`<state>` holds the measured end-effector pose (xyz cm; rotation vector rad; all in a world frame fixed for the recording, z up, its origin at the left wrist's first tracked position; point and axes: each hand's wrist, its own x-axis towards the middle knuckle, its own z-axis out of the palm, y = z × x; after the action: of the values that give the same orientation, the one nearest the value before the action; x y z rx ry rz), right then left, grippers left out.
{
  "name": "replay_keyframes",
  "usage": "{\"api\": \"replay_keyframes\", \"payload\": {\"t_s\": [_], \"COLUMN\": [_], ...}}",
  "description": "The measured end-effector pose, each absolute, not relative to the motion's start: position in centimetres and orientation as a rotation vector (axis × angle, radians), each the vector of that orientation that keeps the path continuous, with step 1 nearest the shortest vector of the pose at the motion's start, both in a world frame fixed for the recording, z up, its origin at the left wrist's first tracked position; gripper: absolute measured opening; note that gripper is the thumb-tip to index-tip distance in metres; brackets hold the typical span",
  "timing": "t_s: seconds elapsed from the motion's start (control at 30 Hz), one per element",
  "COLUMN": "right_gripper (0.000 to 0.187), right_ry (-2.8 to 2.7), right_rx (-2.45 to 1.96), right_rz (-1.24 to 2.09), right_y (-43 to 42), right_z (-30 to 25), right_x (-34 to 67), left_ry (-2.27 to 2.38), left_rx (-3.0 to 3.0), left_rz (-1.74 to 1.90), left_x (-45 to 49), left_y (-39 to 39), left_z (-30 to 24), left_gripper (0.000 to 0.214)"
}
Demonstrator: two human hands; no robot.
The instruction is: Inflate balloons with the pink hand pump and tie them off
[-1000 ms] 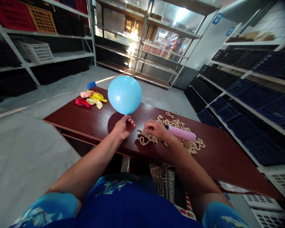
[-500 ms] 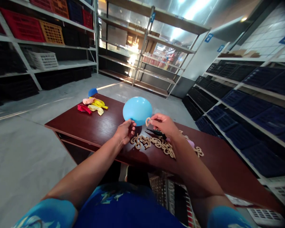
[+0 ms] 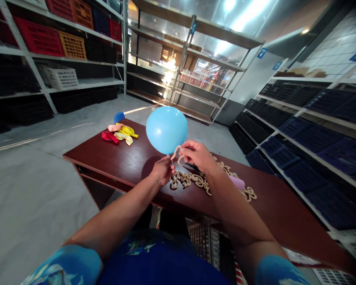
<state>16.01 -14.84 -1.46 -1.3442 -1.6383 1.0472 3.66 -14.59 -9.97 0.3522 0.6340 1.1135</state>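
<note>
A blown-up light-blue balloon (image 3: 166,128) stands above the table, its neck pinched in the fingers of my left hand (image 3: 161,171). Just to the right, my right hand (image 3: 197,155) grips a tan rubber band (image 3: 175,151), opened out into a loop. The band's left side reaches my left fingertips at the balloon's base; whether it goes around the neck is hidden. Below my hands lies a spread of similar tan rubber bands (image 3: 198,181). A black tool (image 3: 192,166) lies partly hidden behind my right hand, and a lilac cylinder (image 3: 236,182) rests among the bands.
On the dark red table (image 3: 118,160), flat balloons in red (image 3: 109,137), yellow (image 3: 127,130), cream and pink lie at the left. A blue round object (image 3: 119,117) is at the far edge. Shelves with crates (image 3: 74,44) stand left and right, and a rack (image 3: 180,75) behind.
The balloon has risen and shifted slightly left, now more upright above my left hand. My right hand has brought the rubber band over to my left fingers, and the loop is stretched wider.
</note>
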Motion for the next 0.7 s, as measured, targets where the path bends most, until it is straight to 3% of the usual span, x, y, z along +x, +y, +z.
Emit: {"api": "replay_keyframes", "payload": {"t_s": [0.37,0.57,0.7], "right_gripper": [0.012,0.004,0.002], "right_ry": [-1.511,-1.571,-1.648], "right_rx": [-1.462,-1.502,-1.586], "right_rz": [0.965,0.9,0.772], "right_y": [-14.2,-13.8,-13.8], "right_z": [-2.3,-2.9,-3.2], "right_x": [16.3,16.7,16.7], "left_ry": [0.502,0.598,0.682], "left_rx": [0.421,0.806,1.104], "left_rz": [1.075,0.974,0.915], "left_x": [2.2,0.2,-1.0], "left_y": [-14.9,-15.5,-15.3], "left_z": [-10.0,-9.5,-9.5], "left_gripper": [0.014,0.028,0.027]}}
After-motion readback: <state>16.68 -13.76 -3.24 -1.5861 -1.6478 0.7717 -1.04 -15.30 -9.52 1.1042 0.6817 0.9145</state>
